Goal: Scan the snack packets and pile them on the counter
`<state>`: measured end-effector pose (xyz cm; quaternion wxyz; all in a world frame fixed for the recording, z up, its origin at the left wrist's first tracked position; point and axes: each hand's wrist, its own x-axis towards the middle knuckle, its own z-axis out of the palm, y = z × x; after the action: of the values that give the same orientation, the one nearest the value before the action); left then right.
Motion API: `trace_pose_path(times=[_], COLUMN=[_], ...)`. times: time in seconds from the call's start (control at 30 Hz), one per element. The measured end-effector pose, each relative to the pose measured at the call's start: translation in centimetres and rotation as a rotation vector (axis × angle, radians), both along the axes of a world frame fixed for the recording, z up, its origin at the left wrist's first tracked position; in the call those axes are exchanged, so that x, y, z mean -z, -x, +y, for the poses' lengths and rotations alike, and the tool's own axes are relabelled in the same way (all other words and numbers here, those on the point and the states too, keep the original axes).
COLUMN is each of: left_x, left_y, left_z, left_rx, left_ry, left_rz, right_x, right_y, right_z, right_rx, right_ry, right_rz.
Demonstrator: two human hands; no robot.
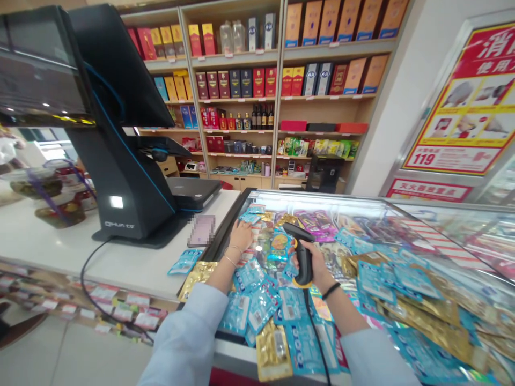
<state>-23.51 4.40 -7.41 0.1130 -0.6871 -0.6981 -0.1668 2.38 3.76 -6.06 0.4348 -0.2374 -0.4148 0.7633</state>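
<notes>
My right hand (316, 264) is wrapped round the grip of a black barcode scanner (304, 262) with yellow trim. Its cord runs down over the packets toward me. The scanner head points up and left, above a blue packet with a round picture (280, 244). My left hand (241, 236) lies palm down at the left side of the glass counter, fingers stretched toward small blue packets (250, 216); whether the fingertips touch them is unclear. Between my forearms lie blue snack packets (257, 303) and a gold packet (274, 351).
A glass-topped counter (322, 198) holds purple packets (317, 225) and, at right, a heap of blue and gold packets (426, 311). To the left stand a black checkout terminal (124, 182), a pixelated flat object (201, 230) and strapped jars (60, 195). Shelves of boxes (241, 83) line the back.
</notes>
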Motion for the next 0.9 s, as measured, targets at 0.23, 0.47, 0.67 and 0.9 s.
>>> trace_pose_path(times=[0.23,0.47,0.67,0.9], left_x=[-1.2,0.6,0.0,-1.5], left_y=[0.9,1.2,0.5,1.0], left_z=[-1.4,-0.5,-0.3,-1.6], left_rx=[-0.199,0.020,0.029,-0.152], left_ry=[-0.070,-0.042,-0.018,-0.070], left_rz=[0.034,0.149,0.126,-0.043], right_x=[0.1,0.6,0.4,-0.1], right_y=[0.0,0.1,0.2,0.0], right_z=[0.0,0.1,0.1,-0.2], right_rx=[-0.009,-0.014,-0.032,-0.033], right_ry=[0.019,-0.005,0.001,0.028], right_rz=[0.003,0.007,0.003,-0.036])
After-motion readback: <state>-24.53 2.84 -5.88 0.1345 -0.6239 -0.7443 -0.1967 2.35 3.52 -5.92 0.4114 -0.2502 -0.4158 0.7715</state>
